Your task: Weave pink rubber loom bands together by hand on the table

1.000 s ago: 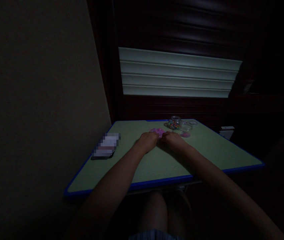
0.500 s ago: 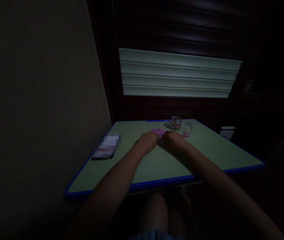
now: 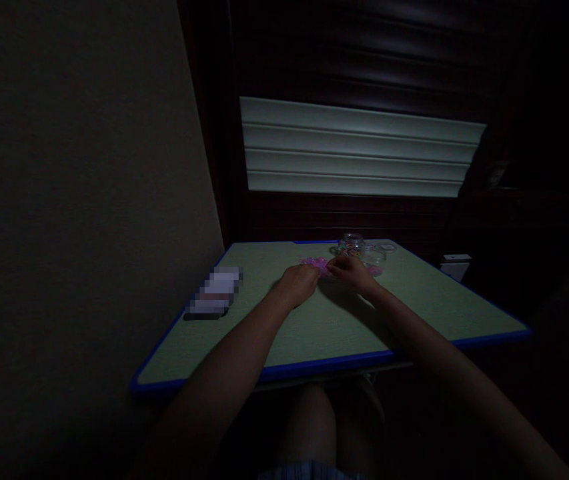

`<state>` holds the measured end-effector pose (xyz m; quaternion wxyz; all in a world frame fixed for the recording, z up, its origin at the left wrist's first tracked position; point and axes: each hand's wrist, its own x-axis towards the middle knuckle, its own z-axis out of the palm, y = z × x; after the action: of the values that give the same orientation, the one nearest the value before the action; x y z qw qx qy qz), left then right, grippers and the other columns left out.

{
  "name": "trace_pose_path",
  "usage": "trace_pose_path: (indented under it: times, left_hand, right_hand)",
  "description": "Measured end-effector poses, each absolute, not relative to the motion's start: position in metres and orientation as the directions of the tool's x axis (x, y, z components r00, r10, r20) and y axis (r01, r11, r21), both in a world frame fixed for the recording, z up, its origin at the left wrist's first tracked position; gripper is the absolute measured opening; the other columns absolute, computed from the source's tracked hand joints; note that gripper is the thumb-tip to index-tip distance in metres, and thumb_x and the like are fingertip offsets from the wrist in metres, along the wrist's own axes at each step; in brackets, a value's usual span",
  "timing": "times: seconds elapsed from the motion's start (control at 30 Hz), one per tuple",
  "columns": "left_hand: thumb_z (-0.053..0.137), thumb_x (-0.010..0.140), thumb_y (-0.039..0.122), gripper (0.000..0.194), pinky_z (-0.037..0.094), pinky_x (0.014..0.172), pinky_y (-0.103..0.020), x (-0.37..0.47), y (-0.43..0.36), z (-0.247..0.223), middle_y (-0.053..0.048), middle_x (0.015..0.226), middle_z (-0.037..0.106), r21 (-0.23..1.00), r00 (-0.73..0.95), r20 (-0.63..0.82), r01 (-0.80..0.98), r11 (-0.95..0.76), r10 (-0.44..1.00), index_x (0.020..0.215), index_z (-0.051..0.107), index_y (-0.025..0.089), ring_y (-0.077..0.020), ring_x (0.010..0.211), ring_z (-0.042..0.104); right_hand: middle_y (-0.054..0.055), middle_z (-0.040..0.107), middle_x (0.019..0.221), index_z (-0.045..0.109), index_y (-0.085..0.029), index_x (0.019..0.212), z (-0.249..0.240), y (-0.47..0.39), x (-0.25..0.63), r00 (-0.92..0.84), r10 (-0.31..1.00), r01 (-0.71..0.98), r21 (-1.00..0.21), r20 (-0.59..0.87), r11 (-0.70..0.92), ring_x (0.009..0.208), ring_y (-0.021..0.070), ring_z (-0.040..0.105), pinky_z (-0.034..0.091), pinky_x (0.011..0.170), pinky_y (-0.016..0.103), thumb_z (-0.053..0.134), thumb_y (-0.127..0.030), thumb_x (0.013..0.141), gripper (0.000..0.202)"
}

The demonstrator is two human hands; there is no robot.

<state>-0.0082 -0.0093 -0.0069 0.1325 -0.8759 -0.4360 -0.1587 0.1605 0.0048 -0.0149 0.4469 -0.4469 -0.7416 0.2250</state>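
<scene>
Head camera shows the left hand (image 3: 301,285) and right hand (image 3: 353,273) curled at the near edge of the pink pieces (image 3: 316,263) on the green surface (image 3: 324,333); whether either grips one cannot be told. Beyond stands a clear jar (image 3: 352,245).

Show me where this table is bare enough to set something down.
Bare: right of the right forearm; between the pixelated item and left forearm; the table's near part between the forearms. Crowded: far middle, with left hand, right hand, pink pieces, clear jar.
</scene>
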Motion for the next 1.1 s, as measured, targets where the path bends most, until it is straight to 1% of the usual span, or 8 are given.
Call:
trace_pose_path:
  times: [0.1, 0.2, 0.37, 0.47, 0.57, 0.73, 0.9, 1.1]
  left_hand:
    - [0.036, 0.088, 0.026, 0.027, 0.044, 0.075, -0.028, -0.008, -0.009, -0.007, -0.008, 0.094, 0.064, -0.039, 0.566, 0.447, 0.786, -0.617, 0.693, 0.091, 0.061, 0.016, -0.0187, 0.085, 0.059]
    - [0.037, 0.087, 0.025, 0.026, 0.043, 0.075, -0.027, -0.007, -0.009, -0.006, -0.007, 0.093, 0.064, 0.026, 0.555, 0.486, 0.764, -0.645, 0.676, 0.091, 0.061, 0.017, -0.0175, 0.084, 0.059]
    - [0.042, 0.085, 0.025, 0.023, 0.043, 0.074, -0.025, -0.006, -0.005, -0.007, -0.005, 0.09, 0.064, 0.194, 0.524, 0.532, 0.689, -0.698, 0.665, 0.09, 0.063, 0.018, -0.0155, 0.081, 0.057]
    - [0.046, 0.082, 0.023, 0.02, 0.043, 0.074, -0.025, -0.004, -0.003, -0.009, -0.004, 0.089, 0.064, 0.31, 0.506, 0.551, 0.615, -0.725, 0.664, 0.091, 0.064, 0.018, -0.0146, 0.081, 0.057]
    - [0.048, 0.081, 0.024, 0.02, 0.043, 0.072, -0.024, -0.004, -0.001, -0.01, -0.004, 0.087, 0.065, 0.387, 0.507, 0.55, 0.549, -0.741, 0.664, 0.09, 0.065, 0.018, -0.0143, 0.078, 0.057]
    - [0.051, 0.079, 0.031, 0.022, 0.042, 0.067, -0.023, -0.004, 0.0, -0.01, -0.004, 0.082, 0.065, 0.422, 0.516, 0.552, 0.504, -0.753, 0.655, 0.088, 0.066, 0.016, -0.0138, 0.074, 0.057]
    - [0.048, 0.081, 0.024, 0.02, 0.042, 0.071, -0.024, -0.004, 0.001, -0.01, -0.004, 0.085, 0.065, 0.415, 0.525, 0.56, 0.493, -0.765, 0.641, 0.086, 0.066, 0.016, -0.0136, 0.077, 0.057]
    - [0.045, 0.082, 0.02, 0.022, 0.043, 0.075, -0.026, -0.004, 0.001, -0.009, -0.004, 0.088, 0.065, 0.428, 0.499, 0.529, 0.541, -0.724, 0.686, 0.088, 0.065, 0.017, -0.0142, 0.08, 0.057]
  right_hand:
    - [0.0, 0.053, 0.06, 0.059, -0.012, 0.07, -0.013, 0.005, 0.162, -0.149, 0.915, 0.295, -0.866, 0.375, 0.403, 0.056, 0.0097, 0.047, 0.038, 0.055, 0.023, 0.058, -0.037, 0.067, 0.025]
    - [-0.001, 0.052, 0.062, 0.06, -0.012, 0.073, -0.009, 0.001, 0.162, -0.121, 0.947, 0.209, -0.925, 0.299, 0.319, 0.056, 0.0087, 0.046, 0.038, 0.055, 0.023, 0.063, -0.041, 0.062, 0.031]
    - [-0.001, 0.054, 0.062, 0.061, -0.013, 0.072, -0.006, -0.004, 0.16, -0.131, 0.956, 0.152, -0.947, 0.264, 0.282, 0.055, 0.0076, 0.046, 0.038, 0.054, 0.022, 0.067, -0.045, 0.058, 0.035]
    - [-0.001, 0.056, 0.063, 0.062, -0.013, 0.072, -0.005, -0.005, 0.16, -0.138, 0.954, 0.137, -0.949, 0.265, 0.284, 0.056, 0.0079, 0.047, 0.038, 0.054, 0.022, 0.068, -0.045, 0.058, 0.035]
    - [0.0, 0.057, 0.063, 0.063, -0.013, 0.072, -0.006, -0.004, 0.16, -0.139, 0.953, 0.137, -0.948, 0.268, 0.287, 0.055, 0.0082, 0.048, 0.038, 0.054, 0.022, 0.067, -0.046, 0.059, 0.036]
    - [0.0, 0.058, 0.063, 0.064, -0.013, 0.073, -0.008, -0.004, 0.159, -0.177, 0.939, 0.142, -0.937, 0.294, 0.32, 0.055, 0.0085, 0.049, 0.038, 0.054, 0.023, 0.067, -0.047, 0.059, 0.037]
    - [0.0, 0.057, 0.063, 0.063, -0.013, 0.075, -0.008, -0.004, 0.16, -0.156, 0.944, 0.158, -0.936, 0.29, 0.314, 0.055, 0.0082, 0.048, 0.037, 0.053, 0.022, 0.067, -0.047, 0.06, 0.037]
    - [0.0, 0.057, 0.064, 0.063, -0.013, 0.074, -0.003, -0.009, 0.158, -0.149, 0.951, 0.161, -0.942, 0.27, 0.293, 0.056, 0.0085, 0.049, 0.039, 0.054, 0.022, 0.068, -0.046, 0.058, 0.036]
